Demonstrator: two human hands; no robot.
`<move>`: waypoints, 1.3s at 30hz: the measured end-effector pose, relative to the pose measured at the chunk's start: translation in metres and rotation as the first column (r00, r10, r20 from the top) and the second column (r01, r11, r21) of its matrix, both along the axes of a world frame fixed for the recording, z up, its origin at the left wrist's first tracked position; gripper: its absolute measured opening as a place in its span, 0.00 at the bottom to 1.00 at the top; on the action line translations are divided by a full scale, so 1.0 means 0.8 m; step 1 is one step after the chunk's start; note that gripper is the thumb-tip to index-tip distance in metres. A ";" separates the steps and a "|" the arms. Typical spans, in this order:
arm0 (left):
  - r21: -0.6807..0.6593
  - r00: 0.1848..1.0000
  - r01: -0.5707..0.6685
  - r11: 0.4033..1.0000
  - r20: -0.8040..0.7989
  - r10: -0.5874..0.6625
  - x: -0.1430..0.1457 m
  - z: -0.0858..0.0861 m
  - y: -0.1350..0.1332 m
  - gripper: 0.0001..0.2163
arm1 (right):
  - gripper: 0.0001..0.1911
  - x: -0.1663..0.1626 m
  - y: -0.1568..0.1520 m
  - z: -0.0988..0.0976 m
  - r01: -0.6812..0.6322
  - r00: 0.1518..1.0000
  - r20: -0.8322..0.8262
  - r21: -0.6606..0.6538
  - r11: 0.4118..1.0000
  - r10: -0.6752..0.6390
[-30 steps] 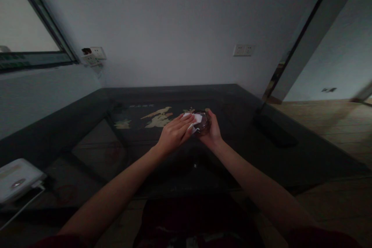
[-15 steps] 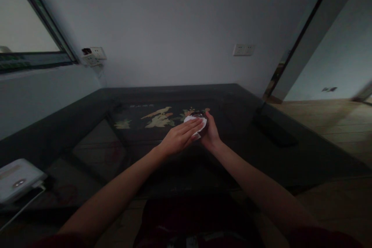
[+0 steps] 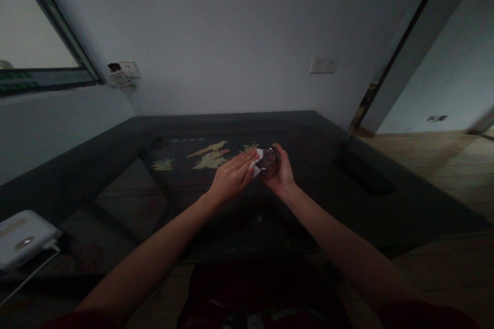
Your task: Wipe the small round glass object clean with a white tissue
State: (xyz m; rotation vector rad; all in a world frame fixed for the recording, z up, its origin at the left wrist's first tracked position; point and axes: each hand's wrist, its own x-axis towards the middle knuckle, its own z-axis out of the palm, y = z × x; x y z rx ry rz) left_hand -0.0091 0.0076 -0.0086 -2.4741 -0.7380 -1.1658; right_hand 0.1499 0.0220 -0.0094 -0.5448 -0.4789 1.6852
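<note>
In the head view, my right hand (image 3: 284, 175) is wrapped round the side and underside of a small round glass vessel (image 3: 269, 161), see-through and dark-tinted, tilted with its shiny round face up. My left hand (image 3: 234, 174) lies at the vessel's left side with fingers together. Under those fingers is a folded white tissue (image 3: 256, 163), pressed against the glass edge. Whether the vessel is a cup or a jar I cannot tell. Both hands are above the middle of a dark glossy table (image 3: 247, 226).
A white box-shaped device (image 3: 29, 239) with a cable stands at the table's left edge. A flat black object (image 3: 365, 172) lies on the right. Bird and flower artwork (image 3: 210, 157) decorates the tabletop. Wall sockets (image 3: 324, 66) are behind, and wooden floor (image 3: 436, 164) is at right.
My left hand and the tissue have slid left off the vessel's face to its left edge, uncovering the glass. My right hand keeps its hold, turned slightly.
</note>
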 end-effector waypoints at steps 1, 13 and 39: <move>0.017 1.000 0.020 1.000 0.004 -0.020 0.000 0.000 -0.001 0.17 | 0.16 0.001 0.002 0.000 0.019 1.000 -0.004 0.013 1.000 -0.019; -0.010 0.995 0.081 0.997 -0.065 -0.081 0.014 -0.002 -0.010 0.20 | 0.18 -0.015 -0.003 -0.019 -0.049 0.997 0.068 0.024 0.999 0.047; -0.003 0.980 0.190 0.982 -0.055 -0.189 0.013 -0.001 -0.013 0.20 | 0.19 -0.013 -0.002 -0.019 -0.005 0.996 0.084 0.041 0.999 0.002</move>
